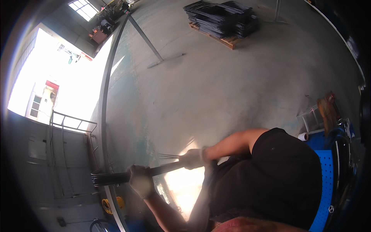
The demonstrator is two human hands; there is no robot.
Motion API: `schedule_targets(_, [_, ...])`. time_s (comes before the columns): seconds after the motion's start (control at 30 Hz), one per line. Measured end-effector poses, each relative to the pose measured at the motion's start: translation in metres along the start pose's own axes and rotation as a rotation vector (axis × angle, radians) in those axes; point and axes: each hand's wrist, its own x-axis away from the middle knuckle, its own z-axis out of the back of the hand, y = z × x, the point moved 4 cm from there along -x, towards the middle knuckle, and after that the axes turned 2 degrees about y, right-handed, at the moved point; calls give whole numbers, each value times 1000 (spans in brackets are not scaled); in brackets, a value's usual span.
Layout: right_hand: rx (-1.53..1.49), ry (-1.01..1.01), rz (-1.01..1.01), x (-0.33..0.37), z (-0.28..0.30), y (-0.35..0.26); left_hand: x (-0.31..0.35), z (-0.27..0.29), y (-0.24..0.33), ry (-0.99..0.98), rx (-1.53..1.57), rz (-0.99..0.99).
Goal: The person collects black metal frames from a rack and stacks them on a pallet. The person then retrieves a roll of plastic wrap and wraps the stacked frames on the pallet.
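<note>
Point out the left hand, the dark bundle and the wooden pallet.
Left hand [141, 181]: head view, middle of hand.
Dark bundle [115, 178]: head view, outer section.
Wooden pallet [228, 43]: head view, near edge.

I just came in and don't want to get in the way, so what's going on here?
A person has both hands on a long dark bundle. The left hand grips it near the end that reaches a long metal rail; the right hand is further back, closer to the body, with a few thin rods sticking out beside it. Farther off, a stack of dark frames sits on a wooden pallet.
</note>
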Motion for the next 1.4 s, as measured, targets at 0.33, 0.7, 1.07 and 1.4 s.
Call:
schedule_targets(0.33, [-1, 159, -420, -50, 82, 99, -177, -102, -82, -197, -144, 169])
schedule_targets(0.7, [48, -210, -604, -82, 126, 312, -251, -228, -228, -773, -534, 156])
schedule_targets(1.07, [-1459, 131, -638, -1, 307, 410, -303, -425, -343, -1281, -657, -73])
schedule_targets(1.4, [-1151, 354, -870, 53, 419, 456, -376, -583, -394, -1544, -515, 421])
